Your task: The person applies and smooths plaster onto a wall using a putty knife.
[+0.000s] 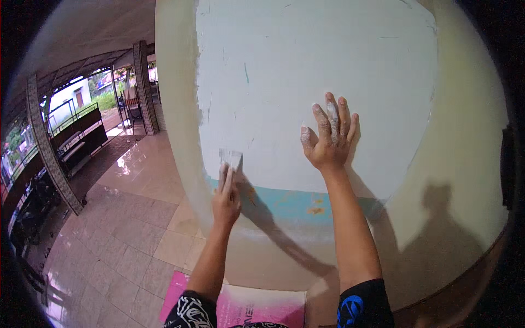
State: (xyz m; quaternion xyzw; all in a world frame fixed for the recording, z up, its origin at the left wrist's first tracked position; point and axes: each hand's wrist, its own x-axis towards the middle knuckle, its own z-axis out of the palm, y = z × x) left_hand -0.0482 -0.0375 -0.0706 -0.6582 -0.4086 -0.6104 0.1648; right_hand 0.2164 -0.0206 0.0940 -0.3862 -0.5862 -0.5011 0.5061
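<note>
My left hand (pixel 227 198) grips a putty knife (pixel 233 158), its wide blade up against the wall near the left edge of a large white patch (pixel 306 65). Fingers point upward along the blade. Dusted with white powder, my right hand (pixel 330 139) lies on the white patch with its fingers spread, holding nothing. Below the white area runs a turquoise band (pixel 290 203) with several orange-brown marks. A few thin scratches and a small green streak (pixel 246 73) show on the white surface.
Beige wall (pixel 470 120) surrounds the patch, with my shadow at right. A pink and white sheet or board (pixel 262 307) lies at the wall's foot. To the left are a tiled floor (pixel 126 229), pillars (pixel 143 87) and a dark railing (pixel 82 136).
</note>
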